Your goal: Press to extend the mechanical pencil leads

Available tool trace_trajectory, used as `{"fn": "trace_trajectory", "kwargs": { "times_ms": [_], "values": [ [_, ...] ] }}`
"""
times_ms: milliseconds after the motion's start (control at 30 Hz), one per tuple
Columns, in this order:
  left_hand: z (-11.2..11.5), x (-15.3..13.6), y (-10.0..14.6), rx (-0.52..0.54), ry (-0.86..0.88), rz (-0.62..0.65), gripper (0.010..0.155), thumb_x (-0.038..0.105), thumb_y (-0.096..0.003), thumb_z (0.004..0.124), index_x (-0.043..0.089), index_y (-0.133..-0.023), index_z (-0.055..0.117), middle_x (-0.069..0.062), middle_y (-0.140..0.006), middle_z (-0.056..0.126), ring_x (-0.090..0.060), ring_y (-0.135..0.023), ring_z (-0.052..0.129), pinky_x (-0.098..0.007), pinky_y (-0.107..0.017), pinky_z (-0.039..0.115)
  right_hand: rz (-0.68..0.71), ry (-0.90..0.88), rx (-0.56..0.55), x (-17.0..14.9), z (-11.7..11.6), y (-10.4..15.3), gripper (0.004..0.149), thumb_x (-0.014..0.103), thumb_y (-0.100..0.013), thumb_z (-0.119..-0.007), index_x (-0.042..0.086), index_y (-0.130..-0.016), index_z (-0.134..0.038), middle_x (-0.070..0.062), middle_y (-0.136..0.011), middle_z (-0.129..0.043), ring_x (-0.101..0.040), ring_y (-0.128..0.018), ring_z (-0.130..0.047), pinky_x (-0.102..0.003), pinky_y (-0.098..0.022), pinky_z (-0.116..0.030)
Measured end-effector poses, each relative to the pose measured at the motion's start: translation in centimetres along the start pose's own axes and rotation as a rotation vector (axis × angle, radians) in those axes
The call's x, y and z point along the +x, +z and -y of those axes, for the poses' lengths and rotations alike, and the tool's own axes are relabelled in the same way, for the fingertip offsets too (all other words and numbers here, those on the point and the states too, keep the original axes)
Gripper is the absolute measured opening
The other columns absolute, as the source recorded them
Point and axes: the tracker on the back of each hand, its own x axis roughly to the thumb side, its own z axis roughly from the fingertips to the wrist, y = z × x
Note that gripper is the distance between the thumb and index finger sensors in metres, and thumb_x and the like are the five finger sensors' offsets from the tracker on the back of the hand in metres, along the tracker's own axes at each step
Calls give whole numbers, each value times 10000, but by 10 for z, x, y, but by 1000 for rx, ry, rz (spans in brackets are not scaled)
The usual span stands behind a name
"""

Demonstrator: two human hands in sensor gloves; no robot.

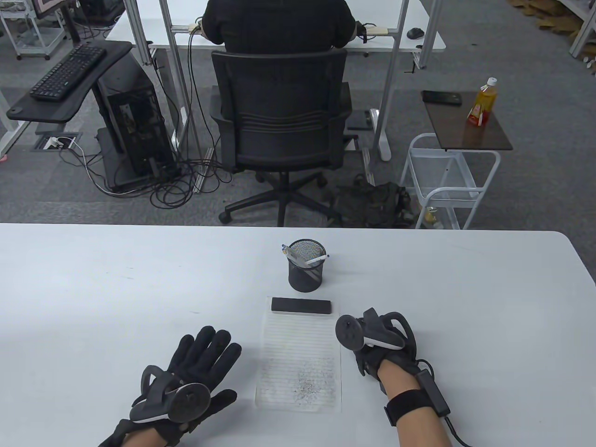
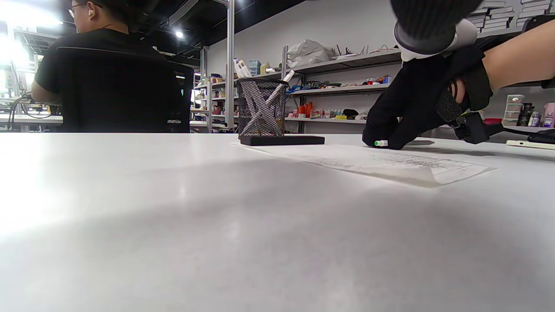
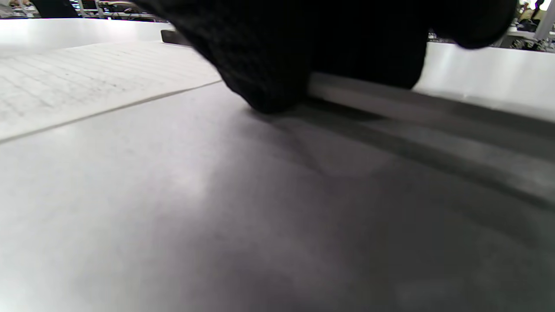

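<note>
A mechanical pencil with a green end (image 2: 380, 143) lies on the table just right of the lined paper (image 1: 300, 358). My right hand (image 1: 365, 361) is curled down over it and grips it against the table; its fingers (image 2: 390, 130) close around the pencil. The pale barrel shows under the glove in the right wrist view (image 3: 347, 89). My left hand (image 1: 209, 349) rests flat on the table left of the paper, fingers spread, holding nothing. A black mesh pen holder (image 1: 306, 267) behind the paper holds a few more pencils (image 1: 305, 257).
A black bar (image 1: 301, 306) lies across the top edge of the paper, whose lower half carries grey pencil marks. Beyond the table's far edge (image 1: 279, 226) a person sits in an office chair (image 1: 279, 121). A white cart (image 1: 449, 181) stands at the right.
</note>
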Motion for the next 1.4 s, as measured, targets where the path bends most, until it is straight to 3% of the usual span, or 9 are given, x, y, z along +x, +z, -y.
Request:
{"fn": "trace_trajectory", "kwargs": {
  "times_ms": [300,400,500,567,733,867,1100,1400],
  "values": [
    [-2,-1,2,5,-19,-16,867,634,-457,685,265,-1154,325,-104,-1210,286,-460,-1119,285,-673,-748,324,4,-10,-42,0,-2,2,406,193,-396,-969,42,-772,-943,-166,-702,-974,-433,-625,-997,-637,-513,-808],
    [-2,-1,2,9,-14,-16,866,633,-458,685,265,-1154,324,-104,-1210,283,-460,-1120,283,-673,-749,321,-23,-23,3,0,-1,1,416,202,-418,-960,32,-795,-922,-174,-724,-956,-445,-645,-978,-646,-523,-791],
    [-3,-1,2,8,-23,-17,867,635,-457,685,266,-1154,326,-104,-1210,285,-459,-1119,286,-672,-748,325,-65,-38,91,-3,7,0,525,304,-467,-918,28,-905,-831,-200,-841,-869,-480,-764,-891,-661,-569,-739],
    [-5,-2,3,18,-16,-20,866,635,-457,685,267,-1154,326,-104,-1210,284,-459,-1120,284,-673,-749,322,-99,-108,-3,-11,27,1,578,321,-486,-894,19,-961,-766,-218,-910,-797,-518,-842,-801,-682,-597,-693],
    [-3,-2,3,7,-20,-22,867,634,-457,686,265,-1154,326,-102,-1210,284,-460,-1119,284,-673,-748,323,-232,-393,-271,-31,73,-11,652,404,-514,-864,6,-1007,-711,-250,-952,-738,-560,-867,-736,-700,-601,-659],
    [-3,-2,2,10,-22,-20,865,634,-457,685,268,-1154,325,-102,-1210,282,-459,-1120,283,-673,-749,321,-371,-595,-364,-36,86,-35,689,451,-520,-856,0,-1019,-702,-264,-954,-729,-574,-852,-735,-702,-593,-660],
    [-1,-1,2,3,-18,-14,864,634,-458,682,267,-1154,324,-103,-1210,283,-459,-1120,283,-673,-749,322,-614,-853,-364,-37,65,-81,832,579,-521,-795,2,-1083,-590,-296,-1057,-590,-626,-959,-577,-761,-645,-533],
    [-1,-4,3,0,-7,-27,862,633,-458,680,267,-1154,326,-104,-1210,286,-458,-1120,285,-673,-748,320,-700,-1102,-351,-27,32,-107,849,593,-537,-748,14,-1107,-501,-305,-1108,-453,-630,-1004,-439,-765,-663,-433]
  ]
}}
